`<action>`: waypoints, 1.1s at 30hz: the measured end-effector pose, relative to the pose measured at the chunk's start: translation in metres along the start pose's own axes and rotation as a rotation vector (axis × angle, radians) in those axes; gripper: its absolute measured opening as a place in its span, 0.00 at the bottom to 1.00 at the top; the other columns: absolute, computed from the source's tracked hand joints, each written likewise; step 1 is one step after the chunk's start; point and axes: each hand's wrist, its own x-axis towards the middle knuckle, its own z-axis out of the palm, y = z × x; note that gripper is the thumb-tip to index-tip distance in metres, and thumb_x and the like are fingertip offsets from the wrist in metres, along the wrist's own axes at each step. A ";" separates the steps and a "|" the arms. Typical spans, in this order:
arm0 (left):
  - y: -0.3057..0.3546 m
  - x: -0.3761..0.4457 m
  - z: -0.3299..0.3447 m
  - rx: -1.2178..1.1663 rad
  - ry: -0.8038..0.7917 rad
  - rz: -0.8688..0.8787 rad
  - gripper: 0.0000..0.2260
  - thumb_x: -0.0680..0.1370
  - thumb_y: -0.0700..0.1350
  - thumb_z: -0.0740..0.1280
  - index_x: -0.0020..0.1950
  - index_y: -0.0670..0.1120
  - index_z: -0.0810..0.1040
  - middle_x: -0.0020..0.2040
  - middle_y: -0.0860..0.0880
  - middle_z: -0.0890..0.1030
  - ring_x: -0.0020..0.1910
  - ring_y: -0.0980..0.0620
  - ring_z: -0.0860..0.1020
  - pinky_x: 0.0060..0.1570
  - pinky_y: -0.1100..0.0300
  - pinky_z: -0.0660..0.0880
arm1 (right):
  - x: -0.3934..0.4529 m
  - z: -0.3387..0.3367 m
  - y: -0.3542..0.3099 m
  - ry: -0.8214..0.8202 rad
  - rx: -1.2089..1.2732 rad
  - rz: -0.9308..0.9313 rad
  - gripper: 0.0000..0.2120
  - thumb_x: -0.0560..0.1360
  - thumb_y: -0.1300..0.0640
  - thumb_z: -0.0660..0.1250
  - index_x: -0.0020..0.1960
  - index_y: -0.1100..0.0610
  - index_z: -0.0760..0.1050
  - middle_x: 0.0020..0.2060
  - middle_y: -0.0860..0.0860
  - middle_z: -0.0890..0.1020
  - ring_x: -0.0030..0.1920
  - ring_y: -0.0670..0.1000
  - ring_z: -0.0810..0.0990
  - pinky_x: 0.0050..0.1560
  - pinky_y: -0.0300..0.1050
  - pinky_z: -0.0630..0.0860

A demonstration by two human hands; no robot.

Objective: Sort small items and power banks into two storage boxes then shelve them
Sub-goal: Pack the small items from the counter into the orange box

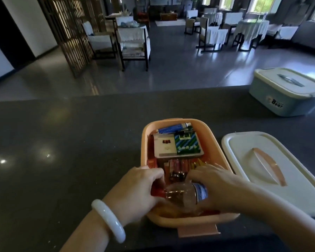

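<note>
On the dark counter [62, 135] a lidded blue storage box [287, 95] sits at the far right edge, and an open orange storage box [147, 142] sits near the front edge, its white lid [273, 166] just beside it on the right. Both hands are inside the orange box: the left hand [136, 190] with fingers curled round the red-capped neck of a small clear bottle [182, 194], the right hand [213, 186] with fingers curled over its blue-labelled end. The bottle lies on its side at the box's near end, in front of flat packets [178, 144] and a blue tube [171, 128].

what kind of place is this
Probably a restaurant or hotel dining hall: cloth-covered tables with covered chairs fill the floor, seen over a long dark counter.
</note>
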 end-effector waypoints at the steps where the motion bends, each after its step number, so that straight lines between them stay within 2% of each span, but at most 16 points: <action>1: -0.002 -0.001 0.002 0.030 0.003 -0.014 0.10 0.71 0.54 0.73 0.43 0.64 0.72 0.47 0.63 0.72 0.50 0.64 0.70 0.43 0.66 0.71 | 0.001 0.003 0.001 0.007 -0.011 -0.008 0.27 0.62 0.27 0.67 0.56 0.35 0.66 0.45 0.28 0.68 0.48 0.25 0.63 0.47 0.29 0.59; 4: -0.007 -0.001 0.009 0.061 -0.037 -0.053 0.13 0.71 0.55 0.73 0.40 0.70 0.69 0.49 0.65 0.66 0.53 0.62 0.63 0.45 0.65 0.63 | 0.001 0.010 0.001 0.007 -0.030 -0.014 0.25 0.64 0.28 0.66 0.57 0.36 0.68 0.47 0.32 0.69 0.48 0.32 0.66 0.54 0.34 0.61; 7: -0.008 0.000 0.015 0.076 -0.031 -0.073 0.12 0.70 0.57 0.72 0.40 0.70 0.69 0.48 0.65 0.65 0.53 0.59 0.60 0.44 0.65 0.60 | 0.001 0.014 0.002 -0.010 0.017 0.007 0.26 0.65 0.31 0.67 0.60 0.37 0.69 0.52 0.34 0.71 0.53 0.35 0.66 0.58 0.36 0.64; 10: -0.010 0.002 0.018 0.055 -0.032 -0.086 0.12 0.69 0.57 0.73 0.41 0.69 0.69 0.47 0.63 0.65 0.52 0.57 0.60 0.43 0.64 0.60 | -0.001 0.018 0.005 -0.022 0.063 0.034 0.27 0.67 0.35 0.70 0.63 0.37 0.69 0.54 0.34 0.70 0.55 0.36 0.67 0.57 0.34 0.65; 14: -0.012 0.006 0.020 0.099 -0.063 -0.099 0.14 0.71 0.57 0.71 0.53 0.68 0.71 0.46 0.64 0.63 0.52 0.55 0.60 0.48 0.60 0.61 | -0.002 0.023 0.005 -0.035 0.110 0.089 0.22 0.70 0.40 0.70 0.63 0.37 0.71 0.52 0.34 0.71 0.52 0.37 0.72 0.52 0.33 0.70; 16: -0.011 0.008 0.021 0.147 -0.084 -0.102 0.14 0.72 0.58 0.70 0.55 0.67 0.71 0.45 0.64 0.61 0.52 0.53 0.60 0.48 0.59 0.60 | -0.002 0.023 0.004 -0.023 0.122 0.101 0.21 0.71 0.41 0.70 0.62 0.37 0.72 0.52 0.34 0.71 0.51 0.36 0.72 0.54 0.34 0.72; 25: -0.009 0.015 0.022 0.250 -0.128 -0.141 0.11 0.74 0.56 0.69 0.56 0.64 0.76 0.48 0.58 0.64 0.52 0.51 0.59 0.49 0.57 0.61 | -0.001 0.026 0.003 -0.009 0.130 0.146 0.22 0.70 0.41 0.70 0.63 0.39 0.73 0.53 0.37 0.72 0.52 0.39 0.73 0.56 0.39 0.74; 29: -0.006 0.015 0.027 0.310 -0.086 -0.140 0.10 0.75 0.54 0.68 0.56 0.62 0.77 0.49 0.55 0.64 0.50 0.51 0.58 0.49 0.56 0.60 | 0.001 0.028 0.003 0.006 0.129 0.159 0.22 0.69 0.39 0.71 0.62 0.38 0.73 0.50 0.37 0.72 0.50 0.38 0.73 0.52 0.35 0.73; 33: -0.006 0.014 0.027 0.291 -0.078 -0.131 0.10 0.75 0.55 0.67 0.57 0.63 0.76 0.48 0.56 0.64 0.49 0.51 0.57 0.49 0.56 0.60 | 0.002 0.028 0.004 0.007 0.127 0.163 0.21 0.69 0.39 0.71 0.61 0.37 0.73 0.50 0.36 0.72 0.50 0.37 0.72 0.52 0.34 0.71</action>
